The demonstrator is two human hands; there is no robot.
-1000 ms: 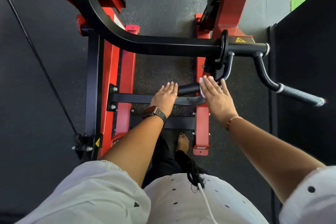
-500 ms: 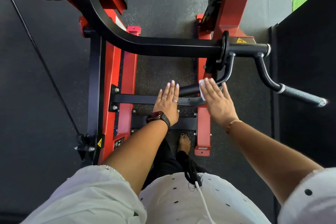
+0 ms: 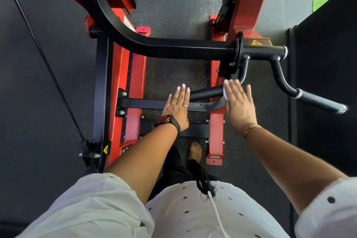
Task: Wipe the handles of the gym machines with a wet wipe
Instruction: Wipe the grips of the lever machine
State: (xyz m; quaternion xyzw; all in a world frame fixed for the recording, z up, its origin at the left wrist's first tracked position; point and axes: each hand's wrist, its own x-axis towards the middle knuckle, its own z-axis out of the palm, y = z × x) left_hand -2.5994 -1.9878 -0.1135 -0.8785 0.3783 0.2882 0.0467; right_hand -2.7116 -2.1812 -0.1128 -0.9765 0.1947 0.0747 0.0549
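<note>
**Inner handle (image 3: 205,92) of a red-framed machine (image 3: 123,83), being wiped between two flat hands.** The handle is projecting leftward from near the right end of the black lever arm (image 3: 173,46), in the gap between the frame's red uprights.

*Hazards, as judged.* The wet wipe (image 3: 225,89) is being pressed, not gripped, so a quick stroke is liable to be sliding it out from under the palm and dropping it to the floor (image 3: 173,15). A flat palm is also probably reaching only the upper face of the round bar, leaving the underside unwiped. Leaning on the handle risks setting the lever arm swinging.

*Pose.* The left hand (image 3: 178,105) is lying palm down at the handle's free left end, fingers straight and together, holding nothing; whether it is actually touching the tip cannot be told. A watch (image 3: 167,120) is sitting on that wrist. The right hand (image 3: 239,102) is lying open over the handle's bend, fingers straight and slightly spread, pressing the wipe, which is showing only as a white edge beside the index finger. Both forearms are reaching forward and down. The outer handle (image 3: 318,101), at the arm's far right end, is standing untouched.
</note>
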